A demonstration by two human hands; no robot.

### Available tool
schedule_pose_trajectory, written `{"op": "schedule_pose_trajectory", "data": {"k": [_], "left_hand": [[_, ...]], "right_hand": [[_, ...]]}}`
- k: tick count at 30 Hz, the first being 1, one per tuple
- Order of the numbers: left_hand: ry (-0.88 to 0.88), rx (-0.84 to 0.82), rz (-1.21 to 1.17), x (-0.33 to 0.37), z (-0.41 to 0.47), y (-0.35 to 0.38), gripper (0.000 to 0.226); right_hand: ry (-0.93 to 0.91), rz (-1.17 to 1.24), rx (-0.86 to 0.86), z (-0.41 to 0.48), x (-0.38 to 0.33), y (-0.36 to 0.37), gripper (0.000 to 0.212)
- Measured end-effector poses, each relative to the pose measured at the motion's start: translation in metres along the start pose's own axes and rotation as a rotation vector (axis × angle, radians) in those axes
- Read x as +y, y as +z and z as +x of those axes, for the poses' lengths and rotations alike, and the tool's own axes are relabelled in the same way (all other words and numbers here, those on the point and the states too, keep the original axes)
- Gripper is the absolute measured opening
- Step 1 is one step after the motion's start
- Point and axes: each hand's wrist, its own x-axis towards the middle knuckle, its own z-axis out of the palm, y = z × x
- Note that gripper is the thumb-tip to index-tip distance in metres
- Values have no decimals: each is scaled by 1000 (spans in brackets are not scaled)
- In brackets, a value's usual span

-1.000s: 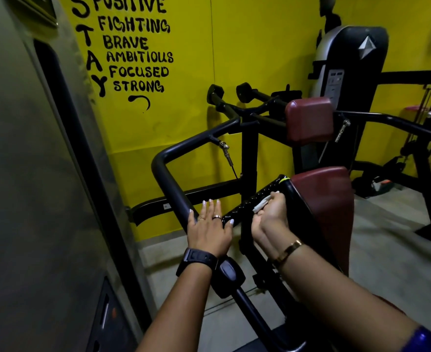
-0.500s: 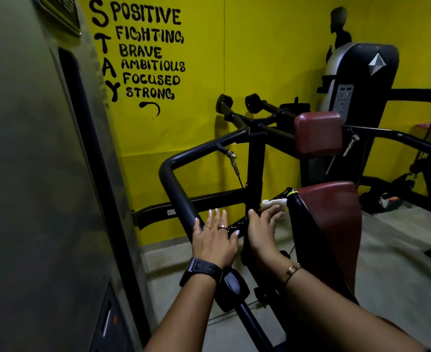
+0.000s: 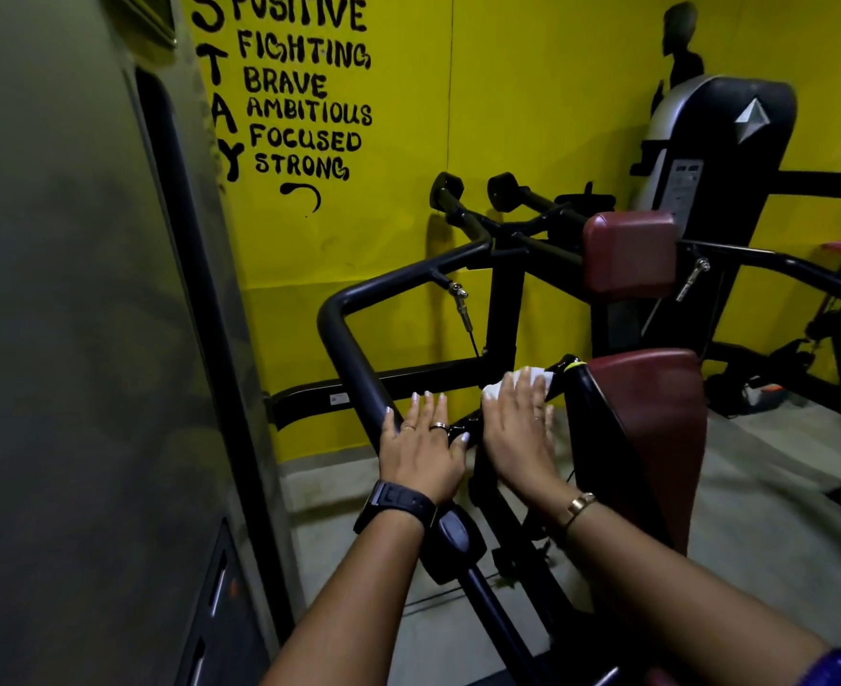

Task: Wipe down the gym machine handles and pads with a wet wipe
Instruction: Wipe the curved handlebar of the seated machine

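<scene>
A black gym machine stands in front of me with a curved black arm bar (image 3: 354, 358) and two maroon pads: a large back pad (image 3: 656, 428) and a smaller upper pad (image 3: 628, 255). My right hand (image 3: 520, 433) lies flat on a white wet wipe (image 3: 517, 381), pressing it onto the black adjustment bar just left of the large pad. My left hand (image 3: 421, 443), wearing rings and a black watch, rests fingers spread on the lower part of the arm bar. Two black handles (image 3: 472, 190) stick out at the back.
A grey metal housing (image 3: 76, 339) fills the left side, close to my left arm. Behind the machine is a yellow wall (image 3: 532, 91) with black lettering. Another machine's weight tower (image 3: 715, 156) stands at the back right. Grey floor (image 3: 765, 512) lies to the right.
My right hand has opened from a curled grip to a flat palm and slid the wipe up the adjustment bar toward the large pad. My left hand has stayed on the arm bar.
</scene>
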Motion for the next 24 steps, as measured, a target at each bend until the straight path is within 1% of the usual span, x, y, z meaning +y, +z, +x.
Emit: {"op": "schedule_pose_trajectory", "data": {"k": [3, 5, 7, 10, 12, 14, 15, 16, 18, 20, 22, 24], "left_hand": [[6, -11, -3, 0, 0, -2, 63], [7, -7, -6, 0, 0, -1, 63], [8, 3, -4, -1, 0, 0, 64], [2, 9, -2, -1, 0, 1, 64], [2, 11, -7, 0, 1, 1, 65], [1, 9, -10, 0, 1, 1, 65], [-1, 8, -7, 0, 1, 1, 65], [-2, 5, -6, 0, 1, 1, 65], [-1, -3, -9, 0, 2, 0, 65], [1, -2, -9, 0, 2, 0, 64], [2, 3, -12, 0, 1, 1, 65], [0, 7, -9, 0, 1, 1, 65]], "right_hand": [[-177, -91, -96, -10, -2, 1, 50], [-242, -195, -141, -9, 0, -7, 48], [-240, -302, -112, -3, 4, -16, 49], [-117, -369, -38, 0, 13, -22, 56], [-62, -415, -57, -6, 12, -19, 66], [-125, -530, -49, -16, 10, -8, 78], [-182, -582, -33, -20, 8, -5, 80], [-241, -619, 9, -20, 9, -1, 76], [-373, -630, -4, -14, 11, -2, 67], [-427, -610, -173, -3, 10, -15, 68], [-479, -713, -149, 4, 9, -29, 66], [-452, -752, -74, 5, 14, -34, 64]]}}
